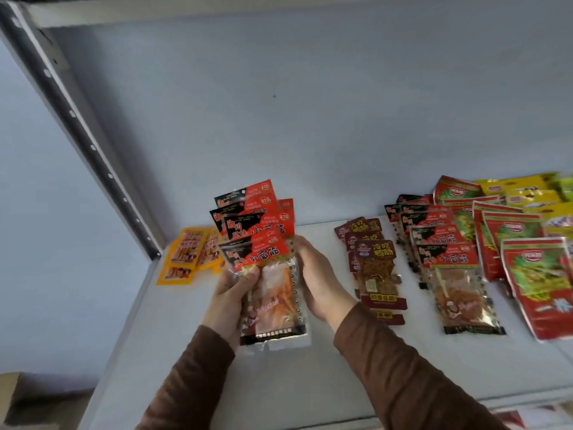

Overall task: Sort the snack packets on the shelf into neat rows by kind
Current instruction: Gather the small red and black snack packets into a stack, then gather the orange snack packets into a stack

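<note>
**Squaring a fanned stack of red-and-black packets above the shelf**

Starting at the left of the frame, a small heap of orange packets is seen lying loose on the white shelf, near the slotted metal upright. At centre, a fanned stack of red-and-black packets is held above the shelf. The left hand is curled round the stack's left edge, thumb pinching across the front packet. The right hand is laid against the right edge; its fingers are hidden behind the packets, so their spread cannot be told. To the right, a row of dark red packets is laid out, then a matching row of red-and-black packets, then larger red-and-green bags, with yellow bags at the upper right.

The held packets are judged light, thin and slippery, with soft clear windows and stiffer sealed borders. A grip on both long edges is advised, so that the fan can be tapped square before it is laid with the matching row.
</note>
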A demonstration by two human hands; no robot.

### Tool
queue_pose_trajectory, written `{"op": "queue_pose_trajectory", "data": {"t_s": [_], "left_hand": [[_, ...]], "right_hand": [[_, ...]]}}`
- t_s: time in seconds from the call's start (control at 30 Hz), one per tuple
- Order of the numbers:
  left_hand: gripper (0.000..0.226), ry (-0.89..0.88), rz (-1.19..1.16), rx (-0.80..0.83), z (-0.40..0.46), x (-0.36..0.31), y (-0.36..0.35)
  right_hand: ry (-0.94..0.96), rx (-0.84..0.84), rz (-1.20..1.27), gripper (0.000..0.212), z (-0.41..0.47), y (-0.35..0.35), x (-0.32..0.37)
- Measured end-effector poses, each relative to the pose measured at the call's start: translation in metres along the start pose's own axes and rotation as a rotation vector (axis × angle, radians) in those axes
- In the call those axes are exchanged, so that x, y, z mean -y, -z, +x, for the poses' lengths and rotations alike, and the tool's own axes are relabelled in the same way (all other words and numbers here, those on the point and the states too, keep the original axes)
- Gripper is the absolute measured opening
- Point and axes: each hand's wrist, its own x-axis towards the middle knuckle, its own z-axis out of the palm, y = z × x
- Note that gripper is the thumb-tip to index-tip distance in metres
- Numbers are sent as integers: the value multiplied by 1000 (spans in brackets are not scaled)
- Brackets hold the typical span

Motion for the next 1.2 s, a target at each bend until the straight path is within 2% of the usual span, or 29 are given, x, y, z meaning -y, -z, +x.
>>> {"op": "queue_pose_trajectory", "data": {"t_s": [0.07, 0.1, 0.2, 0.27, 0.33, 0.4, 0.5, 0.6, 0.73, 0.83, 0.87, 0.9, 0.93, 1.0, 1.07, 1.13, 1.2], "left_hand": [[29, 22, -4, -15, 12, 12, -27], [29, 16, 15, -41, 17, 18, -39], [34, 2, 129, -78, 33, 32, -62], [58, -21, 319, -60, 41, 38, -68], [90, -42, 542, -35, 45, 42, -67], [103, -25, 557, 10, 45, 43, -64], [104, -3, 505, 63, 49, 46, -64], [105, -56, 525, 79, 55, 49, -68], [100, -94, 640, 61, 54, 46, -72], [101, -169, 819, 3, 45, 37, -55], [97, -242, 900, -17, 42, 33, -43], [88, -332, 979, -40, 40, 27, -30], [78, -428, 1056, -72, 39, 18, -15], [59, -575, 1225, -195, 41, 0, 15], [52, -577, 1438, -353, 50, -16, 43], [53, -405, 1614, -466, 62, -24, 66], [55, -204, 1722, -482, 72, -19, 81]], "right_hand": [[-13, -7, -42, 64, -3, 23, 2], [15, -26, -124, 65, -4, 33, 3], [89, -102, -359, 51, -2, 57, 5], [72, -113, -418, 42, 3, 69, 1], [37, -105, -374, 47, 5, 77, -5], [22, -115, -317, 59, 6, 79, -11], [66, -178, -351, 72, 8, 75, -21], [134, -268, -409, 71, 10, 74, -27], [164, -275, -741, 93, 7, 70, -24], [425, -416, -1120, 91, -8, 53, -14], [566, -444, -1162, 85, -15, 45, -8], [668, -409, -1130, 77, -19, 35, -3], [695, -313, -1018, 68, -21, 23, 2], [507, -55, -706, 60, -17, -10, 9], [221, 95, -512, 62, 3, -45, 10], [15, 77, -473, 66, 38, -72, 1], [-121, 6, -466, 70, 72, -90, -11]]}}
